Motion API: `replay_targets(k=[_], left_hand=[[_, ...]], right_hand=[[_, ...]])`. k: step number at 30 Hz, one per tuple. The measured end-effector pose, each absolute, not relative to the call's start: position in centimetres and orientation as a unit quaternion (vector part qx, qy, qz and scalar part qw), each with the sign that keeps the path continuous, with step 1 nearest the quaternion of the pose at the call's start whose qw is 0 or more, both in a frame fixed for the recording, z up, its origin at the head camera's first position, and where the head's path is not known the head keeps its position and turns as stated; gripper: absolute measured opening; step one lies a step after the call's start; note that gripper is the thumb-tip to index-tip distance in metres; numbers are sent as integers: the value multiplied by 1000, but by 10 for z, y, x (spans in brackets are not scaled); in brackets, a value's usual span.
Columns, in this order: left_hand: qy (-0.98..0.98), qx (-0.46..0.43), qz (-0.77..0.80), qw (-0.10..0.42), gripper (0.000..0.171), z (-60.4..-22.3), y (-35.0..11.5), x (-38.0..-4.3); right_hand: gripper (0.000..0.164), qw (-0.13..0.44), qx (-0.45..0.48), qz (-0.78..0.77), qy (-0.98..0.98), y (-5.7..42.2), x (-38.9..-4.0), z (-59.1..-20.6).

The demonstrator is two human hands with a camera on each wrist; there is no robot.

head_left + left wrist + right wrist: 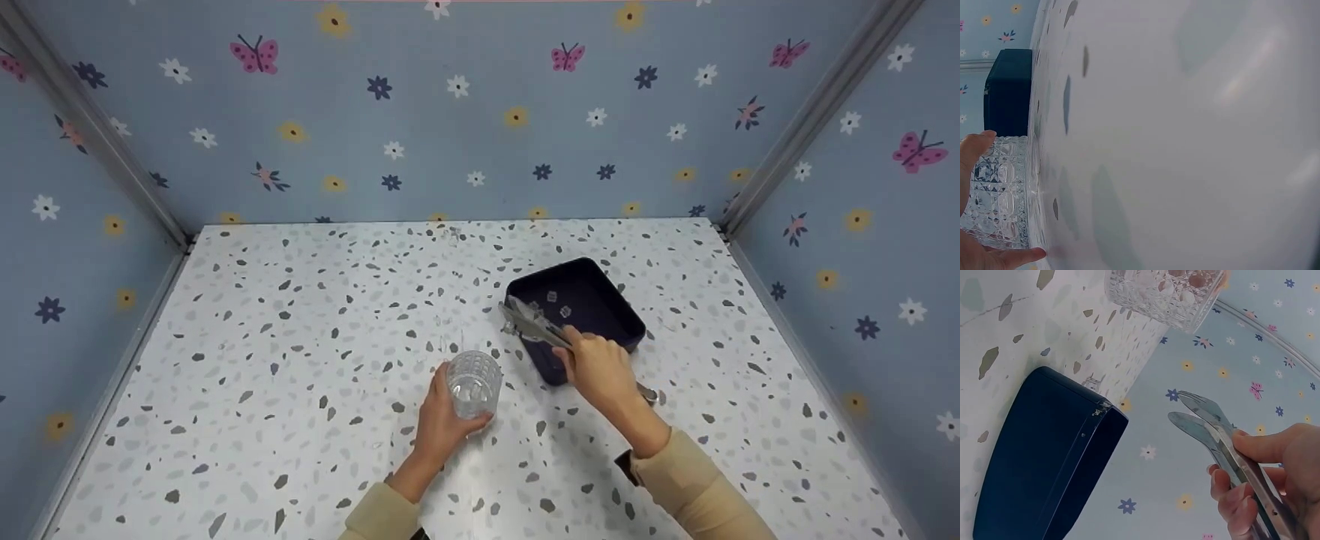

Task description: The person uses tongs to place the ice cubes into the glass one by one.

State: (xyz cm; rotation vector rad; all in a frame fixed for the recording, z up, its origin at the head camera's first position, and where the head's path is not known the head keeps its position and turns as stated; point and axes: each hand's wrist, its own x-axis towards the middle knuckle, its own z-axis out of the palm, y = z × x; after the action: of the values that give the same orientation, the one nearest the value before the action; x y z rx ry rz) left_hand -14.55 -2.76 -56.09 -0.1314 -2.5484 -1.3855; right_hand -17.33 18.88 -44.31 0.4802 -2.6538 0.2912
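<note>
My left hand point(439, 424) grips a clear patterned glass point(480, 367), thumb on the near side and fingers along its left. In the left wrist view the glass point(1005, 191) stands upright on the table. Metal tongs point(536, 324) are pinched between thumb and fingers of my right hand point(602, 367). Their tips reach over the left rim of a dark navy box point(600, 300); in the right wrist view the tongs point(1221, 439) have parted tips and nothing between them. Several small clear cubes point(565, 311) lie in the box. Another clear cube point(1092, 383) sits on the table just outside it.
The speckled white table point(300, 390) extends to the left of the glass. Blue panels point(480, 112) with flowers and butterflies enclose it at the back and both sides. The box stands to the right of the glass, with a gap between them.
</note>
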Motion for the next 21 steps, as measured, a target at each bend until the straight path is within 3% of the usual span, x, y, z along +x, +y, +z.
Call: replay_targets(k=[21], left_hand=[[-873, -38, -474, 112, 99, -560, -27, -146]], right_hand=[[31, 202, 144, 42, -968, 164, -189, -459]])
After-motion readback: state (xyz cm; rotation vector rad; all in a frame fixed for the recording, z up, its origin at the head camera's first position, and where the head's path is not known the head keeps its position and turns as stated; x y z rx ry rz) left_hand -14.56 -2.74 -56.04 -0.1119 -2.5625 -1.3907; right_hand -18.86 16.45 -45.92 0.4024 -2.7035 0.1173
